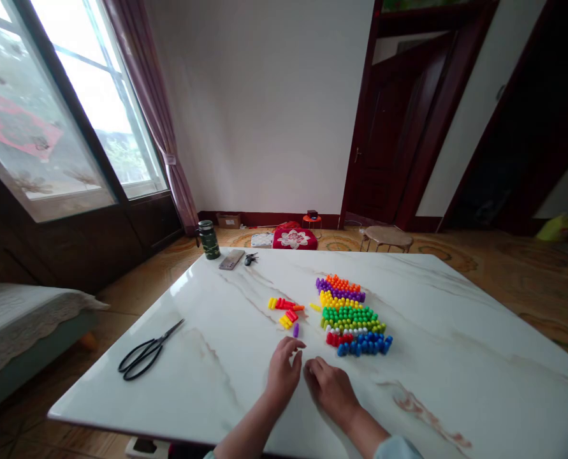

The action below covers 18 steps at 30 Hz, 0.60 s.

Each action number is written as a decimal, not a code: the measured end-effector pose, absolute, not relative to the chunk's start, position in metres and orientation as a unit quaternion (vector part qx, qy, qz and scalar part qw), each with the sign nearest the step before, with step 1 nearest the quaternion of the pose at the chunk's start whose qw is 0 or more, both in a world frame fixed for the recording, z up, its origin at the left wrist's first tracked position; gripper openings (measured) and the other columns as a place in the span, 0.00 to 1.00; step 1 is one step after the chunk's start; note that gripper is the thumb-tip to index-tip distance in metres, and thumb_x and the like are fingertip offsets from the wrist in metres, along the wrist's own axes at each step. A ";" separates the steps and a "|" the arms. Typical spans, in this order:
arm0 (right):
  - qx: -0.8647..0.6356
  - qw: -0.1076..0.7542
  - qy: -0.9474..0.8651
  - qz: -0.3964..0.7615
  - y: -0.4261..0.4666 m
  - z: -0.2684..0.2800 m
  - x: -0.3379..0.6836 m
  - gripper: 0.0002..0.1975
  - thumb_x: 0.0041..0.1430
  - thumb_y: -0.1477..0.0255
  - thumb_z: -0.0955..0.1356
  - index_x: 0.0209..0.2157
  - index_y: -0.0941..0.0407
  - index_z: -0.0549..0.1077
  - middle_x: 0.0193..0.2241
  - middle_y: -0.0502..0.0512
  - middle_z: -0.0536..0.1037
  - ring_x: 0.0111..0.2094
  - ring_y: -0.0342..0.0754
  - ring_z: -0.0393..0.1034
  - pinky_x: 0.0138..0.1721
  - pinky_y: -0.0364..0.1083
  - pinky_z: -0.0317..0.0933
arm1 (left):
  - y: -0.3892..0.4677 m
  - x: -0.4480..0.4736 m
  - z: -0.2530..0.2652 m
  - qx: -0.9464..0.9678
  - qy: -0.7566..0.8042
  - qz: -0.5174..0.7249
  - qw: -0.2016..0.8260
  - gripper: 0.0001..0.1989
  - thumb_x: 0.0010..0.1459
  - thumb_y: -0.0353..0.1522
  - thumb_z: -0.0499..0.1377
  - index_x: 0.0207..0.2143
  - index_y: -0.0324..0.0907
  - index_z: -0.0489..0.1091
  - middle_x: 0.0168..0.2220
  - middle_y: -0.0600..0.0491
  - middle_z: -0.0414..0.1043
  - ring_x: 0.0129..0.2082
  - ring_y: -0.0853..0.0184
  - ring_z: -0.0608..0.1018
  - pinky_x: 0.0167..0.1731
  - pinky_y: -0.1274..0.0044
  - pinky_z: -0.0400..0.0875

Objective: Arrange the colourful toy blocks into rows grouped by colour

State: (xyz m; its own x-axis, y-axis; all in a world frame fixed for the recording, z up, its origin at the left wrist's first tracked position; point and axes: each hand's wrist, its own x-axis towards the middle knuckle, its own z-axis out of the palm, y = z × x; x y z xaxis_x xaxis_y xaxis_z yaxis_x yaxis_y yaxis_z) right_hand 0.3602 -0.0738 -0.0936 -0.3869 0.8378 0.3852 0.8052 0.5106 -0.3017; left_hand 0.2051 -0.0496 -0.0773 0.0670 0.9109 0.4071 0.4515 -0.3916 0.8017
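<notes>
My left hand [284,366] is just above the white table, its thumb and fingers apart and nothing visible between them. Close beside it, my right hand [330,387] rests low on the tabletop with its fingers curled together; whatever they may hold is hidden. A small purple piece [296,330] stands just beyond my left fingertips. Behind it lie short red and yellow pieces [289,319] and a longer row of yellow, red and orange ones [286,305]. Beyond my right hand, round-topped pieces form colour rows, with blue ones [367,345] nearest and green ones [353,315] farther back.
Black-handled scissors [145,354] lie at the left of the marbled table [207,382]. A dark green flask [209,241], a phone [231,259] and keys [250,259] are at the far left corner. A round stool [389,237] stands past the far edge.
</notes>
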 end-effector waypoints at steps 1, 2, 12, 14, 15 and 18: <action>-0.492 0.244 -0.836 0.016 -0.073 -0.096 0.360 0.12 0.67 0.74 0.58 0.37 0.55 0.72 0.32 0.53 0.76 0.28 0.44 0.72 0.28 0.42 0.54 | -0.042 0.205 -0.071 0.712 0.500 0.446 0.211 0.11 0.59 0.27 0.51 0.38 0.43 0.72 0.41 0.48 0.74 0.42 0.65 0.76 0.44 0.72 0.72; -0.487 0.234 -0.841 0.003 -0.073 -0.098 0.361 0.12 0.66 0.75 0.58 0.39 0.55 0.71 0.33 0.53 0.76 0.29 0.45 0.72 0.28 0.42 0.54 | -0.032 0.205 -0.064 0.730 0.508 0.420 0.180 0.13 0.58 0.26 0.50 0.40 0.43 0.72 0.43 0.48 0.74 0.45 0.65 0.75 0.48 0.71 0.71; -0.486 0.194 -0.852 0.001 -0.074 -0.105 0.364 0.12 0.58 0.81 0.60 0.41 0.54 0.67 0.35 0.53 0.75 0.27 0.46 0.71 0.26 0.43 0.53 | 0.087 0.243 -0.050 0.828 0.519 0.175 0.116 0.27 0.51 0.25 0.60 0.55 0.45 0.68 0.59 0.47 0.66 0.60 0.55 0.64 0.60 0.61 0.59; -0.486 0.200 -0.850 0.001 -0.073 -0.106 0.364 0.12 0.58 0.81 0.60 0.41 0.54 0.67 0.35 0.53 0.75 0.28 0.46 0.72 0.27 0.44 0.53 | 0.095 0.245 -0.054 0.836 0.516 0.151 0.111 0.24 0.52 0.25 0.59 0.52 0.45 0.71 0.54 0.46 0.70 0.59 0.55 0.65 0.60 0.61 0.58; -0.488 0.203 -0.849 0.004 -0.073 -0.106 0.364 0.12 0.58 0.81 0.60 0.41 0.54 0.67 0.35 0.53 0.75 0.28 0.46 0.72 0.27 0.44 0.53 | 0.097 0.246 -0.055 0.840 0.513 0.142 0.109 0.21 0.53 0.25 0.59 0.49 0.45 0.73 0.51 0.47 0.72 0.57 0.56 0.67 0.59 0.62 0.59; -0.493 0.208 -0.844 0.029 -0.074 -0.102 0.364 0.11 0.59 0.80 0.60 0.41 0.54 0.67 0.35 0.53 0.76 0.29 0.46 0.73 0.29 0.43 0.54 | 0.093 0.242 -0.057 0.851 0.499 0.128 0.103 0.13 0.55 0.24 0.56 0.40 0.45 0.77 0.41 0.47 0.75 0.51 0.59 0.71 0.55 0.65 0.62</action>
